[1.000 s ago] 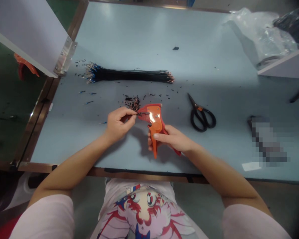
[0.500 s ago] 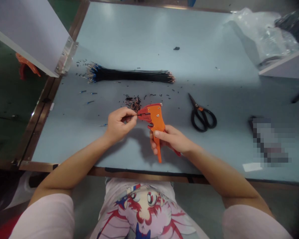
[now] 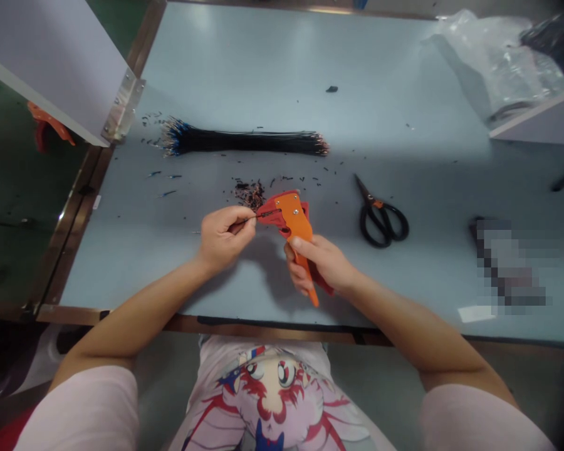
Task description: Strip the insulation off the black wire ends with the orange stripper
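Wrapped round the handles of an orange and red wire stripper (image 3: pixel 289 207) is my right hand (image 3: pixel 322 263); the handles are squeezed closer together. My left hand (image 3: pixel 228 238) pinches a thin black wire (image 3: pixel 257 217), whose end sits at the stripper's red jaws. Most of that wire is hidden by my fingers. Just beyond the jaws lies a small heap of stripped insulation and copper bits (image 3: pixel 249 194). Farther back, a bundle of black wires (image 3: pixel 249 141) lies sideways, blue with metal tips at its left end and bare copper at its right.
Black-handled scissors (image 3: pixel 380 219) lie right of my hands, with a pixelated object (image 3: pixel 510 263) farther right. Clear plastic bags (image 3: pixel 502 62) are at the back right. Several loose blue-ended pieces (image 3: pixel 168 193) lie left. White panels (image 3: pixel 61 62) stand at both sides of the table.
My right hand has squeezed the stripper's handles closer together, and the tool has tilted, its lower end swinging right. My left hand with the wire has hardly moved.
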The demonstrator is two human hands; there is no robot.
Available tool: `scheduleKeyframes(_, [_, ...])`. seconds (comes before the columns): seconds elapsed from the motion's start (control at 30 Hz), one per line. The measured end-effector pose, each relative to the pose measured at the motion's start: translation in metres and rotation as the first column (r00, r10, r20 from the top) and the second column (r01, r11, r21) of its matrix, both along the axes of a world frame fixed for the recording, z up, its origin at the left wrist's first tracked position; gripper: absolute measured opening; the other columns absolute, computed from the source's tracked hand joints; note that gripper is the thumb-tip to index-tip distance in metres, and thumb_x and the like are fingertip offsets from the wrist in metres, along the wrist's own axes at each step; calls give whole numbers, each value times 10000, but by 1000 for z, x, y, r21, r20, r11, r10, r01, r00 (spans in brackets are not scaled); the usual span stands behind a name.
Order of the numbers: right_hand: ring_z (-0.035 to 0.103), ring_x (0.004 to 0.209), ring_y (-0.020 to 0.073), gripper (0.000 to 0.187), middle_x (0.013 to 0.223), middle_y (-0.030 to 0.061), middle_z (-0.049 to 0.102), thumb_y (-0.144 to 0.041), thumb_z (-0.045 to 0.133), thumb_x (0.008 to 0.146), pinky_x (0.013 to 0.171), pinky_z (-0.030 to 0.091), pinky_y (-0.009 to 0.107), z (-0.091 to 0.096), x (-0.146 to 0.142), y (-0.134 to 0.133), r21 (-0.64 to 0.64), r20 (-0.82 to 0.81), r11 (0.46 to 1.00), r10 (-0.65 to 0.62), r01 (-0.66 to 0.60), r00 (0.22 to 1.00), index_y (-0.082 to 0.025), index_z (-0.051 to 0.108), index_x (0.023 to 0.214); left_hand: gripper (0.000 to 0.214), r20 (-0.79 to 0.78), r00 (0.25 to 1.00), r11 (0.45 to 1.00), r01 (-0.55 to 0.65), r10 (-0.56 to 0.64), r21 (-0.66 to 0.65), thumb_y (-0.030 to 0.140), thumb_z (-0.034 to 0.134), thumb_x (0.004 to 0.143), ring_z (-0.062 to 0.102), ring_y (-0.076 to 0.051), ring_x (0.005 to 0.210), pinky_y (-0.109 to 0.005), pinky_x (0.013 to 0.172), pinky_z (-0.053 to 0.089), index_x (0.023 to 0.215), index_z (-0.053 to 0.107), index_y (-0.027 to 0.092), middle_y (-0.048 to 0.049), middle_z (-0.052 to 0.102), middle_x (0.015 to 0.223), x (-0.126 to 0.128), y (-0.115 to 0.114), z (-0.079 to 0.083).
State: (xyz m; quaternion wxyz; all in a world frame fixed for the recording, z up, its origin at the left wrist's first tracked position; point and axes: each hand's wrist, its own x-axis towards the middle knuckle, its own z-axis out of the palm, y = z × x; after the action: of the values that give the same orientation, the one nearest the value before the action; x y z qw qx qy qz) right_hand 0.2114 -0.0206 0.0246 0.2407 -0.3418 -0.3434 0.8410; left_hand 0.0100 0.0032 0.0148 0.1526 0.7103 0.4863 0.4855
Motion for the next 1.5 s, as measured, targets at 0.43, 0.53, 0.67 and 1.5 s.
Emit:
scheduleKeyframes(0.43, [474, 376, 100, 358, 532, -38, 509, -506, 645, 794, 375, 490, 264, 2, 20, 25, -40, 80, 948, -313, 317, 946, -175, 512, 762, 50, 157, 975, 982, -142, 161, -122, 200, 612, 738, 359, -53, 464, -191, 465, 312, 718, 657, 188, 61, 469, 510, -13, 6, 1])
scheduleKeyframes(0.53, [560, 443, 139, 348, 591, 2, 580, -483, 667, 780, 439, 537, 308, 4, 26, 30, -36, 130, 967, -247, 253, 960, -158, 545, 804, 53, 249, 957, 979, -108, 149, -171, 222, 630, 741, 420, -53, 496, -181, 481, 345, 738, 669, 186, 46, 546, 567, -16, 10, 0])
scheduleKeyframes(0.67, [691, 662, 238, 364, 754, 96, 678, -410, 730, 728, 538, 571, 342, 3, 22, 23, -72, 196, 997, -18, 33, 980, -123, 574, 889, 65, 298, 949, 977, -37, 100, -210, 241, 646, 749, 495, -59, 550, -180, 532, 401, 753, 673, 182, 26, 617, 640, -13, 12, -5])
scheduleKeyframes(1.5, [706, 708, 238, 310, 776, 83, 674, -370, 686, 792, 600, 576, 350, -2, 11, 9, -49, 2, 999, 18, -18, 1000, -109, 593, 929, 46, 316, 948, 963, 60, 27, -264, 177, 626, 755, 523, -74, 555, -194, 532, 410, 773, 665, 161, 18, 604, 632, -4, 4, -9])
